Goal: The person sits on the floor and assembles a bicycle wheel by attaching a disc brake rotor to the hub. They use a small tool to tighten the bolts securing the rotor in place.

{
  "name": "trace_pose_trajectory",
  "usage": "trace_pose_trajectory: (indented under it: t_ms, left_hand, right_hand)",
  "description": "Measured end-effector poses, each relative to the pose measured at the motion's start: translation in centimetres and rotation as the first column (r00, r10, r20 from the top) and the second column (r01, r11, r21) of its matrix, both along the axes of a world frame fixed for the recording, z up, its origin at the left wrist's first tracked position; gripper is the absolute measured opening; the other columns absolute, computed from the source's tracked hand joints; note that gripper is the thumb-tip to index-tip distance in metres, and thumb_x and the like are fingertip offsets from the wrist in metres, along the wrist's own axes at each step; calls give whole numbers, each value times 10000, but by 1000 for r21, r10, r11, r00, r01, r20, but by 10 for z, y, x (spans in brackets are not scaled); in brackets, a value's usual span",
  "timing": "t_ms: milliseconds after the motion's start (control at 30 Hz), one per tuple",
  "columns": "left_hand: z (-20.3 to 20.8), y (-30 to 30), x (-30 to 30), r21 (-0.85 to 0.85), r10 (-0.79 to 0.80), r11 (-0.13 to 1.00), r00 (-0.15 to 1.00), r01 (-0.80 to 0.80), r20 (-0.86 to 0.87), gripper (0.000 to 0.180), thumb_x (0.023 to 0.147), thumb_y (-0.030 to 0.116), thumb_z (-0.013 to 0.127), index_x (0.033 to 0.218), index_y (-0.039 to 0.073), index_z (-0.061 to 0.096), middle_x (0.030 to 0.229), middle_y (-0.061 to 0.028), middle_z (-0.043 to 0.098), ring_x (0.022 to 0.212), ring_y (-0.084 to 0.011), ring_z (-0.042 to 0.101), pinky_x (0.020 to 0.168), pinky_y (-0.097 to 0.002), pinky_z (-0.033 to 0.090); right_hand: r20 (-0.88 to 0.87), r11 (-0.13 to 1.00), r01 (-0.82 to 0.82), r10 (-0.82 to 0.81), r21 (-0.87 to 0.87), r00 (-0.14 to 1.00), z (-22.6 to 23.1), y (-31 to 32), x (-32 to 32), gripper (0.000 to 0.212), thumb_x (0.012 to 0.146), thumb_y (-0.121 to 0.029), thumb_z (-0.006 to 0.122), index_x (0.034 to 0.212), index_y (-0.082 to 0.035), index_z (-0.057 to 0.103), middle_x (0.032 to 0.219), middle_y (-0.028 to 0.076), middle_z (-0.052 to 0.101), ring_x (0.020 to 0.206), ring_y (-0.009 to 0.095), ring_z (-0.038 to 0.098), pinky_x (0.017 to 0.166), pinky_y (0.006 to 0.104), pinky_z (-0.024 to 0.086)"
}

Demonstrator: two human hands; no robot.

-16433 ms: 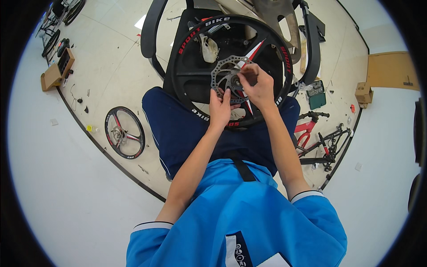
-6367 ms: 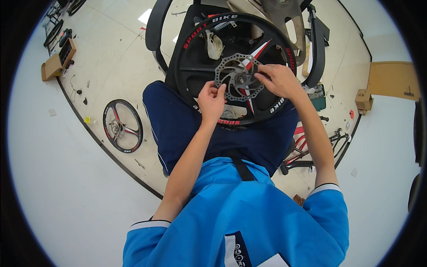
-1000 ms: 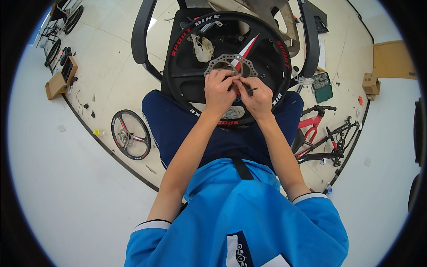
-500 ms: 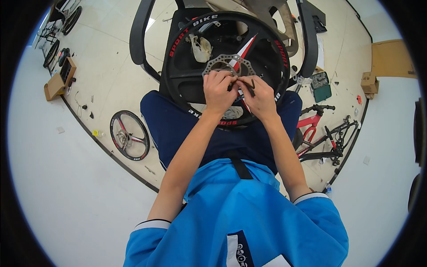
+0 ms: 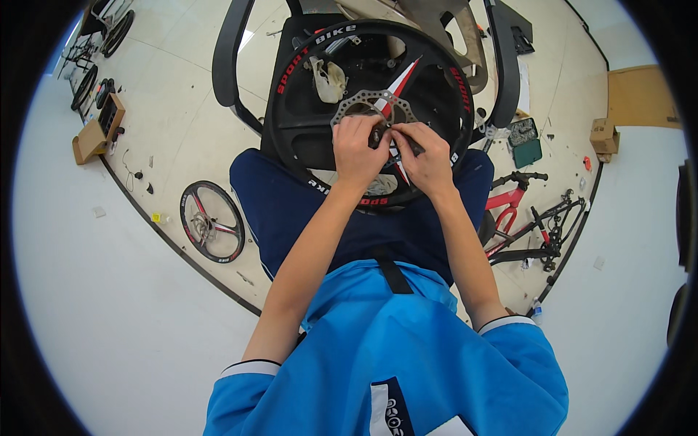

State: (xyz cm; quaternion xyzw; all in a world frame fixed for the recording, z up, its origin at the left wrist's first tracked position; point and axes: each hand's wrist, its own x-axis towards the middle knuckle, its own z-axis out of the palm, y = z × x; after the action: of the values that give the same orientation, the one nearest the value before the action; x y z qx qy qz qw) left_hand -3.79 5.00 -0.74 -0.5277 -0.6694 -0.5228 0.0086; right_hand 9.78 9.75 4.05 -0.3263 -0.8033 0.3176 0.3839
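A black bicycle wheel point(image 5: 291, 156) with red and white lettering and broad spokes lies across my thighs and a black chair seat. At its centre sits a silver brake disc point(image 5: 349, 104) with holes around its rim. My left hand point(image 5: 356, 149) is closed by the hub, its fingers bent around a small dark part I cannot make out. Close against it, my right hand point(image 5: 427, 156) pinches with thumb and forefinger over the hub. A thin dark hex key showed in that hand a moment earlier; the fingers now mostly hide it.
A crumpled translucent plastic bag point(image 5: 329, 80) lies on the wheel. Armrests point(image 5: 227, 58) flank it. A second wheel point(image 5: 212, 221) rests at the left by the wall; a red bike frame point(image 5: 505, 207), a green tool case point(image 5: 526, 151) and a cardboard box point(image 5: 603, 136) are at the right.
The bent end of the hex key, visible above my right hand before, no longer shows. My left fingers have shifted slightly, uncovering a dark part. The wheel stays in place.
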Motion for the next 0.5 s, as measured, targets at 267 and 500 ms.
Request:
trace_pose_trajectory:
  t_ms: [267, 500]
  left_hand:
    - [0, -10, -6, -4, -86, 996, 996, 86, -11, 218, 741, 93, 814, 956, 93, 777, 960, -30, 671, 939, -243, 636, 814, -379, 451]
    - [-3, -13, -6, 22, -77, 997, 997, 78, -25, 207, 738, 81, 826, 940, 95, 786, 983, -24, 692, 954, -236, 639, 831, -370, 461]
  right_hand:
    - [-6, 996, -2, 2, -89, 1000, 4, -5, 1, 124, 899, -5, 712, 1014, 38, 710, 904, 162, 709, 800, 317, 699, 733, 353, 556]
    - [43, 999, 15, -13, -51, 999, 8, -15, 3, 116, 892, -9, 719, 1003, 26, 712, 918, 158, 712, 813, 330, 701, 728, 364, 563]
